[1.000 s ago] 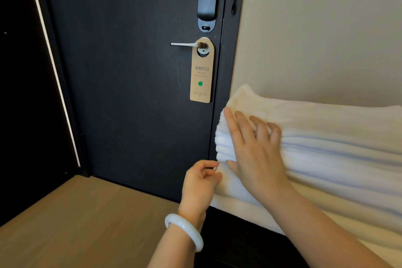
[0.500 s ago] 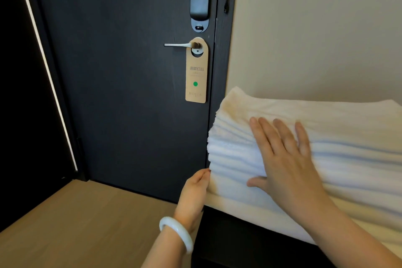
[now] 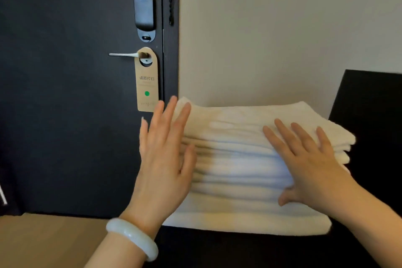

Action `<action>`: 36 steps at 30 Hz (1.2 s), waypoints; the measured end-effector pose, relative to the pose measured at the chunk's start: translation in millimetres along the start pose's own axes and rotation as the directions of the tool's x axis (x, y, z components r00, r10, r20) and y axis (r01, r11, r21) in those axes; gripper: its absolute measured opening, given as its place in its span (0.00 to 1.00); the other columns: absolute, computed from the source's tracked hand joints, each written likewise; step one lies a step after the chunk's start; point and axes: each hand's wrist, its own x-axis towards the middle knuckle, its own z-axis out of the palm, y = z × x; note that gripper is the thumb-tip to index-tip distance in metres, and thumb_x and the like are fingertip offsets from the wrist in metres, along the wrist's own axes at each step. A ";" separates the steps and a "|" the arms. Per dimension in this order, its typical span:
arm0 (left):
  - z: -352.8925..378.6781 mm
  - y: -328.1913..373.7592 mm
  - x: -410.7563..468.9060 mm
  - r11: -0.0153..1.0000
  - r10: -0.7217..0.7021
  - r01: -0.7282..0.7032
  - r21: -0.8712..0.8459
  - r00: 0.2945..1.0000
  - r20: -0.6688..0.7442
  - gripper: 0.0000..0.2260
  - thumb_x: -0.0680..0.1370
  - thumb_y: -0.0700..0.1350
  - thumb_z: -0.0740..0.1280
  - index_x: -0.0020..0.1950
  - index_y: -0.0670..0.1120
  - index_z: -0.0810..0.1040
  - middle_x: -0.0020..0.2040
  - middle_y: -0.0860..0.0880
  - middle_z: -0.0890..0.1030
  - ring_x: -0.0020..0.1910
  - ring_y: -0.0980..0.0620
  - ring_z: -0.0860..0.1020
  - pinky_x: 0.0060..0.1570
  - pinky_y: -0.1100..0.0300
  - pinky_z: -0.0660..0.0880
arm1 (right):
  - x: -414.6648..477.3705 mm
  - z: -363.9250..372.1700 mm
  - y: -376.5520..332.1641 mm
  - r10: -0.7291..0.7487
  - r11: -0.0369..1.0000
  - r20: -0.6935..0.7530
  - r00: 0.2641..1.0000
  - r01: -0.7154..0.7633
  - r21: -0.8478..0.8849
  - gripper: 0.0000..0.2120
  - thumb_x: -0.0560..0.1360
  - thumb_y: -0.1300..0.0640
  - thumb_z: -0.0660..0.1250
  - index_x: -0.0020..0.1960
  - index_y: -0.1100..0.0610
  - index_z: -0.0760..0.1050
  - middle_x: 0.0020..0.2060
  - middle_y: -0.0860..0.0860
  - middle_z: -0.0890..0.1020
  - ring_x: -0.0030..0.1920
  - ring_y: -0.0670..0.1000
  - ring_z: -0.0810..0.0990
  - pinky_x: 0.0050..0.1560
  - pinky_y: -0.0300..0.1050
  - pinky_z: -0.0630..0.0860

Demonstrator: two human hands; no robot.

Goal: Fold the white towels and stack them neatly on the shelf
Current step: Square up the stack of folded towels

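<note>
Neat stack of folded white towels on dark shelf

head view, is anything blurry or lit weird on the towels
Head view: the towels are unevenly lit, warm yellowish on top and at the door-side end, cooler bluish-white across the front folds. Head view: the left hand looks slightly smeared at the fingertips; the dark door shows little detail, though the green dot on the door hanger is clear.
</note>
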 end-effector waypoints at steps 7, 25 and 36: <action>30.5 5.3 55.7 0.828 -0.157 -0.232 0.511 0.778 0.608 0.40 0.70 0.77 0.43 0.79 0.61 0.45 0.80 0.53 0.54 0.78 0.41 0.51 0.74 0.36 0.47 | -20.9 46.5 43.3 0.040 0.991 -0.190 0.981 -0.063 -0.120 0.77 0.45 0.34 0.82 0.81 0.50 0.41 0.79 0.56 0.53 0.77 0.63 0.54 0.71 0.74 0.49; 37.9 -22.2 63.5 0.825 -0.142 -0.278 0.492 0.739 0.658 0.50 0.65 0.69 0.71 0.77 0.64 0.43 0.79 0.56 0.53 0.77 0.42 0.55 0.71 0.34 0.56 | -22.7 78.0 63.4 0.016 0.993 -0.267 0.964 0.015 0.115 0.62 0.64 0.44 0.79 0.80 0.47 0.36 0.80 0.48 0.46 0.78 0.51 0.49 0.73 0.56 0.59; 33.6 -46.6 -29.2 0.619 -0.621 0.584 -0.525 0.773 0.128 0.21 0.79 0.65 0.56 0.72 0.65 0.67 0.71 0.62 0.70 0.71 0.58 0.67 0.71 0.51 0.63 | -49.3 146.8 45.7 0.623 -0.394 0.421 0.659 -0.201 0.897 0.11 0.78 0.46 0.65 0.57 0.47 0.80 0.58 0.49 0.82 0.60 0.51 0.78 0.67 0.56 0.70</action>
